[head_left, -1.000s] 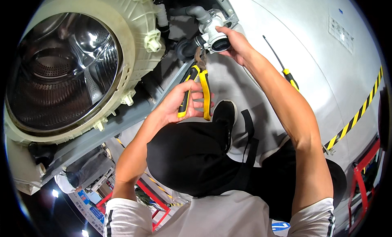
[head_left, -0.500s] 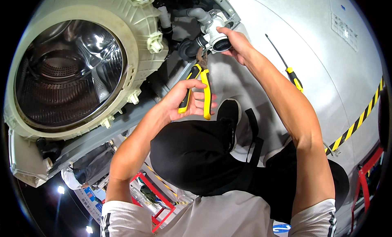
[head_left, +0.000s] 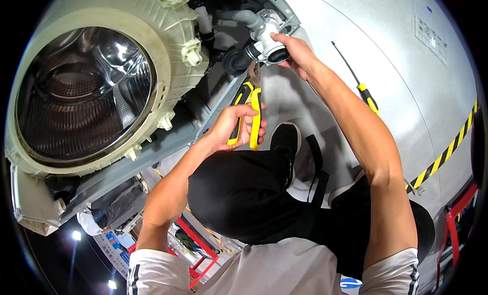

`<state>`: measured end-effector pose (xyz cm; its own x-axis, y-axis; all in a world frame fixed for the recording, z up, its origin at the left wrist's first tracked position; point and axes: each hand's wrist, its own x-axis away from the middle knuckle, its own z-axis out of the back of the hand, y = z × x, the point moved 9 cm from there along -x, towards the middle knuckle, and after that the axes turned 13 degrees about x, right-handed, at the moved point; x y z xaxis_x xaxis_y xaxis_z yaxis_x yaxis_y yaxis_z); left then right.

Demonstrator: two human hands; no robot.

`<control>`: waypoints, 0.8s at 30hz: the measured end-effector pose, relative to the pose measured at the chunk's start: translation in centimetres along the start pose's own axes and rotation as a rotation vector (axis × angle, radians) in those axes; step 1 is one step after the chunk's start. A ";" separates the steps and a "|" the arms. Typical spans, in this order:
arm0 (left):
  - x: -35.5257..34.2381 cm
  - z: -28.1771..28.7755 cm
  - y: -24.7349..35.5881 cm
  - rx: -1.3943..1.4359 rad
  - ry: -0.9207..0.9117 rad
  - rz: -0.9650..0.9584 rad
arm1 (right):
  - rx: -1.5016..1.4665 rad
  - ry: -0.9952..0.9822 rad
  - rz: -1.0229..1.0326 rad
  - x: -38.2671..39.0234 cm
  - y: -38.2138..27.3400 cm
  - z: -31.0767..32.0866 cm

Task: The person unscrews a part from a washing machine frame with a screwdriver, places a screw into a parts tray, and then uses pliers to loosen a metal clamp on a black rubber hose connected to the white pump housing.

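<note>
My left hand point(head_left: 239, 126) is wrapped round the handles of yellow-and-black pliers point(head_left: 255, 112), with their jaws pointing up. The jaw tips reach the lower side of the white drain pump point(head_left: 266, 36), close to where a black rubber hose point(head_left: 238, 60) joins it. Whether they grip anything there I cannot tell. My right hand point(head_left: 299, 55) holds the pump from its right side, thumb on top and some fingers hidden beneath. A dark round opening point(head_left: 278, 55) shows on the pump near that hand. A grey corrugated hose point(head_left: 245, 17) runs into its upper left.
A washing machine tub with a metal drum point(head_left: 86, 94) fills the left, its grey frame edge point(head_left: 168, 142) below. A yellow-and-black screwdriver point(head_left: 367, 96) lies on the floor at the right. Striped tape point(head_left: 447, 155) crosses the floor beyond my right arm. Red racks point(head_left: 452, 229) stand nearby.
The pliers' handles have come closer together as my left hand's fingers have tightened, and the tool has turned slightly. My right hand stays on the pump.
</note>
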<state>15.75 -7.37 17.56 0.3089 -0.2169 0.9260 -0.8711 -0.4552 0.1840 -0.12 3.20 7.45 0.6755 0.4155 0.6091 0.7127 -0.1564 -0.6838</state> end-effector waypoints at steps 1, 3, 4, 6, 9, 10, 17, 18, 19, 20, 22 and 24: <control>0.0 -0.1 -0.1 0.013 -0.008 0.001 | 0.002 -0.001 0.004 0.0 0.0 0.0; 0.1 -0.4 0.0 -0.006 -0.004 -0.021 | 0.013 -0.002 0.009 0.2 -0.2 -0.2; 0.1 -0.5 0.1 -0.015 -0.001 -0.033 | 0.023 -0.001 0.010 0.3 -0.4 -0.1; 0.2 -0.1 -0.1 -0.009 0.028 -0.050 | 0.040 0.000 0.018 0.3 -0.6 0.0; 0.3 0.5 -0.3 0.000 0.032 -0.055 | 0.047 -0.005 0.022 0.2 -0.5 -0.1; 0.3 0.7 -0.3 0.004 0.027 -0.054 | 0.041 -0.005 0.013 0.2 -0.2 0.1; 0.1 1.3 -0.6 0.000 0.021 -0.060 | 0.034 -0.023 0.062 0.1 -0.7 0.4; 0.0 1.5 -0.6 -0.020 0.031 -0.069 | 0.028 -0.020 0.066 -0.1 -0.4 0.5; -0.1 1.6 -0.6 -0.040 0.041 -0.079 | 0.024 -0.018 0.070 -0.5 0.1 0.7; 0.0 1.9 -0.4 -0.061 0.048 -0.088 | 0.020 -0.019 0.075 -0.4 -0.1 0.5; 0.4 2.5 0.0 -0.101 0.063 -0.109 | 0.001 0.004 0.072 0.0 0.1 0.1; 0.1 2.7 -0.1 -0.090 0.108 -0.133 | 0.001 0.037 0.054 0.8 0.1 -0.2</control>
<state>16.86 -9.64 16.74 0.3851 -0.0633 0.9207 -0.8573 -0.3938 0.3315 0.55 3.37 7.90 0.7198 0.3729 0.5855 0.6747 -0.1774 -0.7165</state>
